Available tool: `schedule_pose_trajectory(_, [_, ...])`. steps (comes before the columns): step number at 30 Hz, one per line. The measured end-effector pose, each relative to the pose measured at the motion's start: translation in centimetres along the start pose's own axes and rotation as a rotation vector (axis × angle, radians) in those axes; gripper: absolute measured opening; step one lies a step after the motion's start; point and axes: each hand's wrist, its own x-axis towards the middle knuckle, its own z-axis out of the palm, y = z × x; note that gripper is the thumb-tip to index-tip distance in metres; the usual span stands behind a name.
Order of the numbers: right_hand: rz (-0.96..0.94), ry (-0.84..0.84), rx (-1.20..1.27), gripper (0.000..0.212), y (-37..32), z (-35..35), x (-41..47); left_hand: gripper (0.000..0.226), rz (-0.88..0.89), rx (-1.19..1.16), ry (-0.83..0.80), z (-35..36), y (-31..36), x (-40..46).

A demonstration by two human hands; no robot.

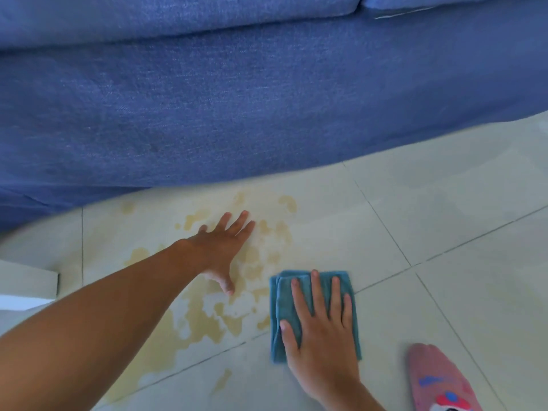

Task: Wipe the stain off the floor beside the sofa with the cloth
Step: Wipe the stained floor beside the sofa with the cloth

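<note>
A patchy yellowish stain point(204, 318) spreads over the pale floor tiles just in front of the blue sofa point(237, 99). A folded teal cloth point(284, 310) lies flat on the floor at the stain's right edge. My right hand point(320, 330) presses down on the cloth with fingers spread, palm flat. My left hand point(222, 247) reaches forward over the middle of the stain, fingers apart, holding nothing; whether it touches the floor I cannot tell.
The sofa's front fills the upper half of the view. A pink slipper point(439, 381) is at the lower right. A pale furniture edge point(29, 280) juts in at the left. Tile floor point(444, 218) extends to the right.
</note>
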Motion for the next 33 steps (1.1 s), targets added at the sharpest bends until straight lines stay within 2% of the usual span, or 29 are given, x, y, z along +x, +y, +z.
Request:
schedule_pose_trajectory(2, [-0.155,-0.047,-0.041,0.075,3.6,-0.4,-0.6,0.149,0.005,-0.015,0.007,-0.1,0.0,-0.3])
schedule_pose_trajectory(3, [-0.094,-0.029,-0.073,0.074,5.0,-0.4,0.7,0.149,0.011,-0.017,0.011,-0.2,0.0,-0.3])
schedule_pose_trajectory(5, [0.223,0.044,-0.059,0.076,5.5,-0.6,5.5,0.148,0.017,-0.029,0.019,-0.2,-0.1,-0.4])
schedule_pose_trajectory(6, [0.353,0.016,0.002,0.077,3.9,-0.8,7.3,0.148,0.017,-0.033,0.021,-0.1,-0.2,-0.3])
schedule_pose_trajectory(7, [0.375,0.007,0.021,0.077,2.2,-0.6,7.7,0.149,0.017,-0.035,0.024,0.1,-0.3,-0.1])
schedule_pose_trajectory(9, [0.138,-0.02,-0.011,0.073,0.1,0.1,4.9,0.149,0.021,-0.038,0.034,0.6,-0.6,0.0])
schedule_pose_trajectory(11, [-0.125,-0.072,-0.025,0.073,1.5,-0.3,0.3,0.148,0.031,-0.048,0.045,0.7,-0.9,-0.1])
schedule_pose_trajectory(13, [-0.162,-0.054,-0.065,0.074,4.7,-0.4,-0.2,0.144,0.048,-0.04,0.036,0.2,-0.9,-0.2])
schedule_pose_trajectory(15, [0.055,0.011,-0.088,0.073,5.9,-0.3,3.5,0.139,0.05,-0.067,0.039,-0.6,-0.9,-0.4])
schedule_pose_trajectory(17, [0.316,0.023,0.015,0.076,3.2,-0.7,8.3,0.136,0.03,-0.124,0.078,-1.0,-1.3,-0.5])
schedule_pose_trajectory(18, [0.348,0.011,0.042,0.075,1.3,-0.7,9.2,0.136,0.02,-0.139,0.095,-1.0,-1.5,-0.5])
schedule_pose_trajectory(20, [0.116,-0.004,-0.007,0.07,-0.7,0.1,7.6,0.137,0.011,-0.113,0.108,-0.6,-1.9,-0.4])
schedule_pose_trajectory(22, [-0.155,-0.09,-0.038,0.069,0.9,-0.4,4.4,0.138,0.016,-0.079,0.094,-0.1,-2.2,-0.5])
schedule_pose_trajectory(24, [-0.116,-0.086,-0.057,0.071,3.9,-0.8,5.0,0.137,0.023,-0.082,0.103,0.2,-2.4,-0.6])
schedule_pose_trajectory(27, [0.207,-0.006,-0.023,0.077,3.3,-1.4,12.0,0.136,0.022,-0.103,0.124,0.3,-2.4,-0.5])
schedule_pose_trajectory(28, [0.244,-0.009,-0.012,0.078,1.7,-1.3,13.5,0.137,0.018,-0.108,0.125,0.3,-2.4,-0.3])
schedule_pose_trajectory(30, [0.111,-0.044,-0.018,0.074,-0.1,-1.0,13.1,0.138,0.011,-0.111,0.121,0.3,-2.4,0.0])
schedule_pose_trajectory(32, [-0.103,-0.077,-0.054,0.069,1.5,-0.9,9.5,0.139,0.005,-0.124,0.125,0.5,-2.4,0.0])
schedule_pose_trajectory(33, [-0.117,-0.102,-0.07,0.069,3.1,-1.2,7.8,0.139,0.004,-0.133,0.128,0.6,-2.5,0.0])
